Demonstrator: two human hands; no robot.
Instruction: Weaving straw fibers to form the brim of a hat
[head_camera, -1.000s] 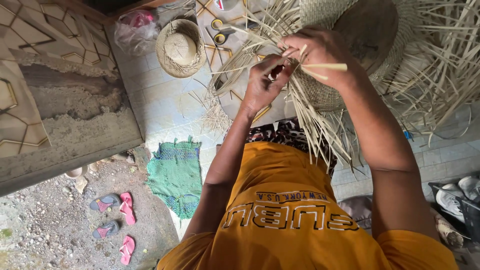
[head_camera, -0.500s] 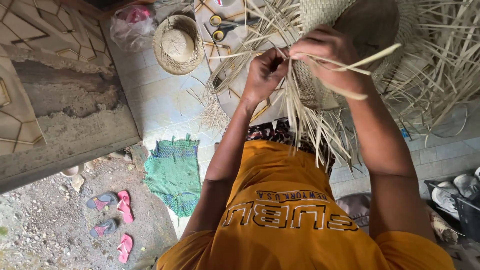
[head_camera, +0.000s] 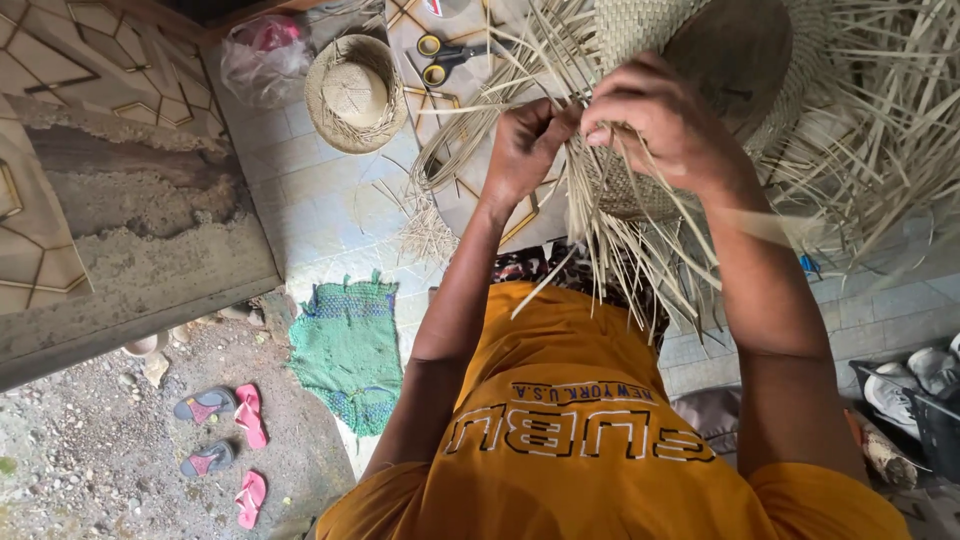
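1. The half-woven straw hat (head_camera: 720, 60) is held up in front of the person's chest, high in the view and right of centre, crown turned away and loose ends hanging down.
2. The loose straw strips (head_camera: 610, 250) fan out from the woven edge toward the orange shirt (head_camera: 570, 430); more strips spray out to the right.
3. The left hand (head_camera: 525, 150) is curled tight, its fingers pinched together on a few of the strips at the hat's lower left edge.
4. The right hand (head_camera: 665, 125) lies over the woven brim, its fingers bent and pressed on the weave and on the strips just beside the left hand. The two hands almost touch.
5. Beyond the hands, on the tiled floor (head_camera: 320, 200), lies a pair of scissors with yellow handles (head_camera: 445, 58).
6. Left of the scissors sits a small finished straw hat (head_camera: 355, 92), crown up, with a clear plastic bag (head_camera: 262, 60) just beside it.
7. Short straw scraps (head_camera: 425, 235) lie on the tiles below the left hand.
8. A green knitted cloth (head_camera: 348, 345) lies at the edge of the tiles, near the left elbow.
9. On the gravel ground further left are pink and grey flip-flops (head_camera: 225, 435).
10. At the right edge, light shoes (head_camera: 915, 385) sit in a dark bin.
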